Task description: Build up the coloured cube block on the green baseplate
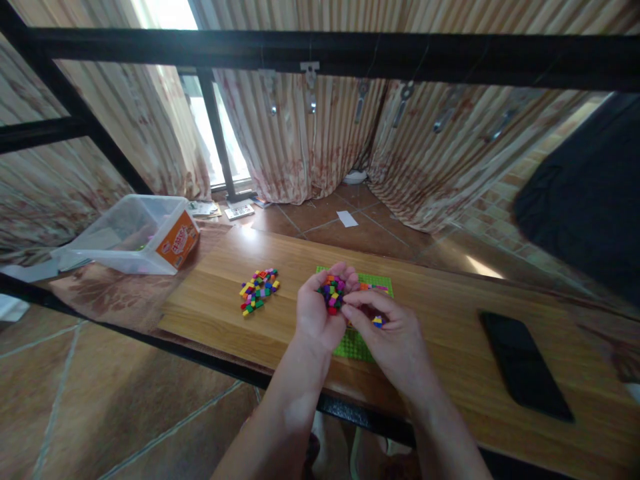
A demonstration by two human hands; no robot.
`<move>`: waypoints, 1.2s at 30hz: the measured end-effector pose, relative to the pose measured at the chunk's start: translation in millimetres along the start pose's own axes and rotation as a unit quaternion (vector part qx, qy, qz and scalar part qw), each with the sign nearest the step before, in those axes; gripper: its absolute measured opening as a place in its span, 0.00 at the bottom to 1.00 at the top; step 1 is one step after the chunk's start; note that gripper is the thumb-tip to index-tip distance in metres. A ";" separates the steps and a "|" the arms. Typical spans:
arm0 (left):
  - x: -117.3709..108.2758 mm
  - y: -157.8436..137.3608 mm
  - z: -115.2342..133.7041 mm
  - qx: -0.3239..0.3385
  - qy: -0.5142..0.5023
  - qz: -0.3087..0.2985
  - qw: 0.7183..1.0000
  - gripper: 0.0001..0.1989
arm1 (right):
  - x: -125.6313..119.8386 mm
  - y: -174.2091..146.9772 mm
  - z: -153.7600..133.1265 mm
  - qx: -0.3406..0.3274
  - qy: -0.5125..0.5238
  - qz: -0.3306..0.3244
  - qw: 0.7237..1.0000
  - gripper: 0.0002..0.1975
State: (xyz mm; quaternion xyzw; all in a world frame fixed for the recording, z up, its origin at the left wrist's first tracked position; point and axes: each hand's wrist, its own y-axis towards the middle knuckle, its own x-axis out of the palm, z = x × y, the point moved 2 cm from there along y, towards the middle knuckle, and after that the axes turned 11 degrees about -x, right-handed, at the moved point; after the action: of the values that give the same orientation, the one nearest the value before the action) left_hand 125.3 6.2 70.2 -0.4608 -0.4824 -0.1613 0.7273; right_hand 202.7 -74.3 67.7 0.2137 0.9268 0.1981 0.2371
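Note:
My left hand [317,313] is cupped palm up around a heap of small colourful toy building bricks [333,293]. Over its edge reaches my right hand [387,323], thumb and forefinger pinched together beside the heap. Blue and yellow bricks [377,322] show among the curled fingers of that hand; what sits at the very fingertips is too small to make out. Beneath both hands lies a green studded baseplate [355,348], partly covered by them. A few pink and orange bricks [375,288] are on its far part.
A loose pile of bricks [260,290] lies left of my hands on the wooden tabletop [215,300]. Further left stands a clear plastic box [125,260] with an orange label. A black phone [525,363] rests at right. A black metal bar [320,50] crosses above.

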 end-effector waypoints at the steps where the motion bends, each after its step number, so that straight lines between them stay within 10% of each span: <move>1: 0.7 -0.6 -0.3 -0.003 0.000 -0.006 1.000 0.14 | 0.6 -0.2 -3.6 -0.005 -0.005 -0.017 1.000 0.05; 36: 4.5 -2.7 -11.5 -0.028 0.022 -0.013 0.999 0.14 | 3.9 -0.4 -21.0 -0.001 -0.114 -0.071 0.991 0.09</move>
State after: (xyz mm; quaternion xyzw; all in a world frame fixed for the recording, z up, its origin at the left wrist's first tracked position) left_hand 132.0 -3.7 74.2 -0.4713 -0.4679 -0.1944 0.7219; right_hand 188.5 -78.3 83.0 0.1685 0.9063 0.1557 0.3550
